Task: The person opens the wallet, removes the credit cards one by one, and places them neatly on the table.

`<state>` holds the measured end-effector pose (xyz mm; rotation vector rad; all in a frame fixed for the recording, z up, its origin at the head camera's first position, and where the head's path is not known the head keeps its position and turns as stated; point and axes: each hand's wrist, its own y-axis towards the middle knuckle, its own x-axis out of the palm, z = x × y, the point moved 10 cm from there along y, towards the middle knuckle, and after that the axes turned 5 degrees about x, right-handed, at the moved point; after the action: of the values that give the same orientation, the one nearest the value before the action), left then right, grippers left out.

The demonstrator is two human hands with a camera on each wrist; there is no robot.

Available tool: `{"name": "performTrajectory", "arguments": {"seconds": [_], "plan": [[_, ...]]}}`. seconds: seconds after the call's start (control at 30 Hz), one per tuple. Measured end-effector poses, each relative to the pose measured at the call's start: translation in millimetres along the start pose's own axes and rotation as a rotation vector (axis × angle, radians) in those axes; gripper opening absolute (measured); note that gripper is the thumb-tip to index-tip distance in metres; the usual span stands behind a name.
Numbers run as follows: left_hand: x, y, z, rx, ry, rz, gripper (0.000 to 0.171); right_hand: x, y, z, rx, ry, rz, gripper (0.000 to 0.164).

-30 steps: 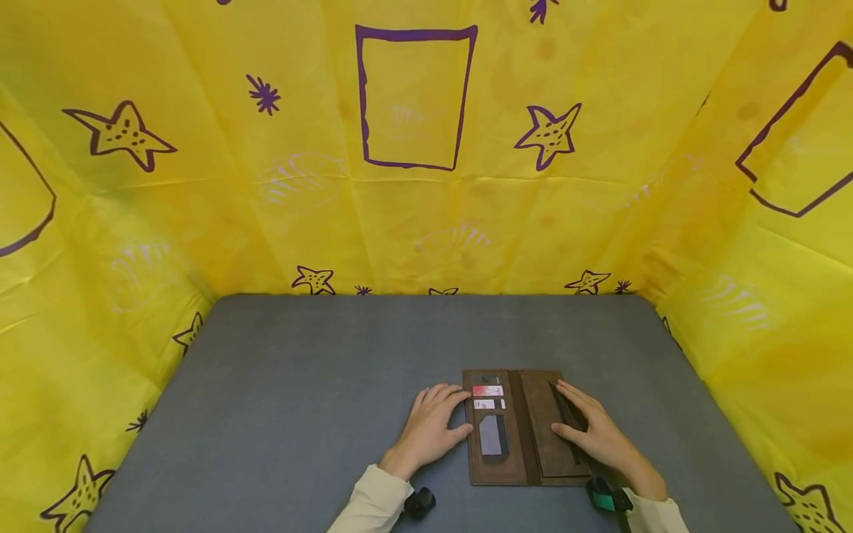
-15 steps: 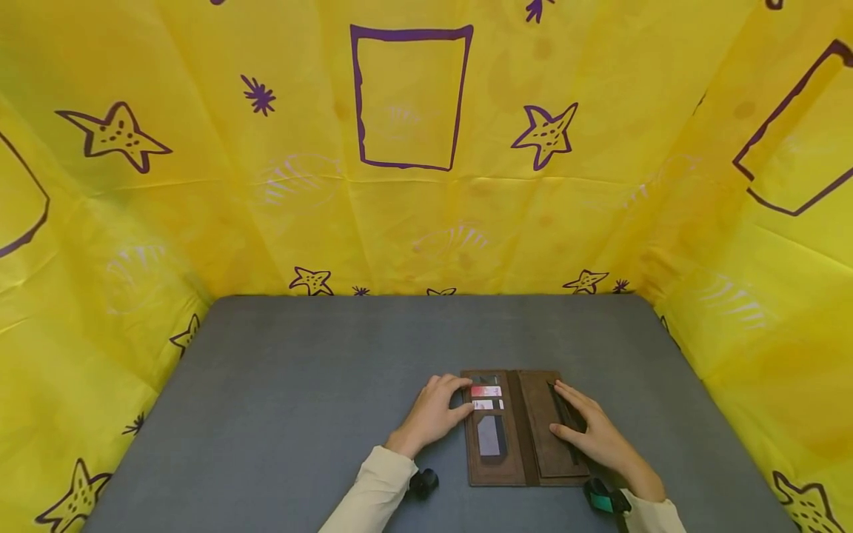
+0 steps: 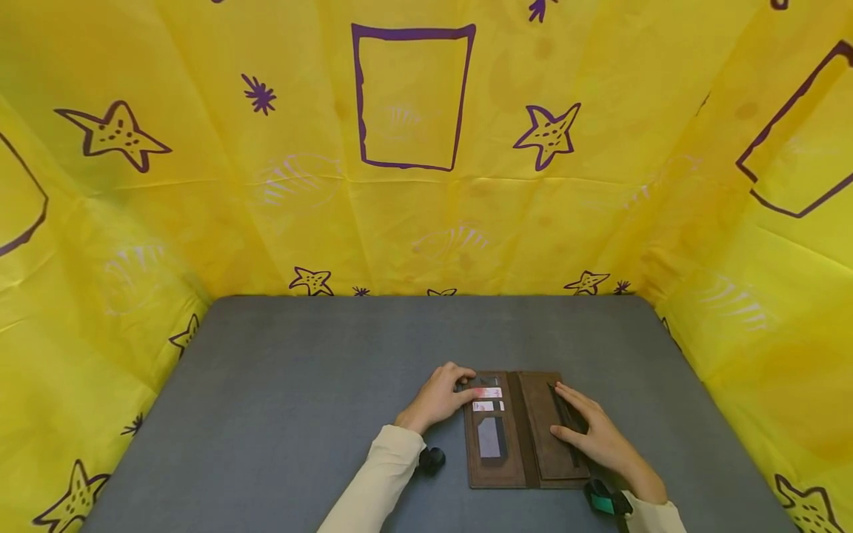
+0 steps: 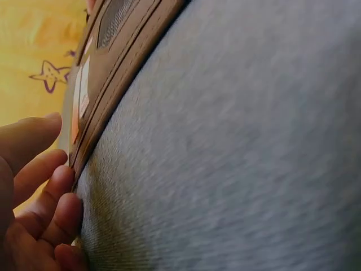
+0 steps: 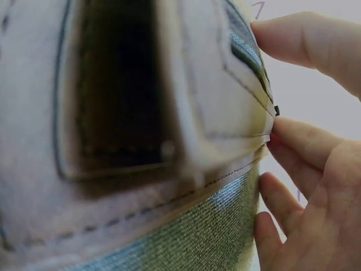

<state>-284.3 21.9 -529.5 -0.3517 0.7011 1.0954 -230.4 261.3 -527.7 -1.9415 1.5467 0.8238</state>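
Observation:
A brown bifold wallet (image 3: 526, 444) lies spread flat on the grey table. Its left panel carries a red-and-white card (image 3: 492, 392), a white card (image 3: 485, 406) just below, and a clear window pocket (image 3: 492, 438). My left hand (image 3: 436, 398) is at the upper left corner, thumb reaching over beside the red-and-white card and fingertips along the outer edge. In the left wrist view, the fingers (image 4: 63, 217) are bent loosely at the wallet's edge. My right hand (image 3: 596, 437) holds the right panel, thumb on top by the zip pocket (image 5: 246, 51), other fingers at the outer edge.
The grey table (image 3: 300, 392) extends to the left and behind the wallet. A yellow cloth (image 3: 413, 222) with purple drawings walls the back and both sides. Dark devices are strapped at the left wrist (image 3: 432, 460) and right wrist (image 3: 606, 500).
My left hand has slid up along the wallet's left edge to its upper corner, its thumb rising from beside the window pocket to the red-and-white card. My right hand stays in place.

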Motion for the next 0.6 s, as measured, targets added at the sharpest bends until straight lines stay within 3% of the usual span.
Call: {"name": "performTrajectory", "arguments": {"seconds": [0.23, 0.6], "plan": [[-2.1, 5.3, -7.6, -0.074, 0.059, -0.01, 0.027, 1.0, 0.5, 0.8, -0.003, 0.01, 0.001, 0.071], [-6.7, 14.1, -10.5, -0.086, 0.134, 0.039, 0.012, -0.9, -0.4, 0.1, -0.007, 0.025, 0.005, 0.071]]}}
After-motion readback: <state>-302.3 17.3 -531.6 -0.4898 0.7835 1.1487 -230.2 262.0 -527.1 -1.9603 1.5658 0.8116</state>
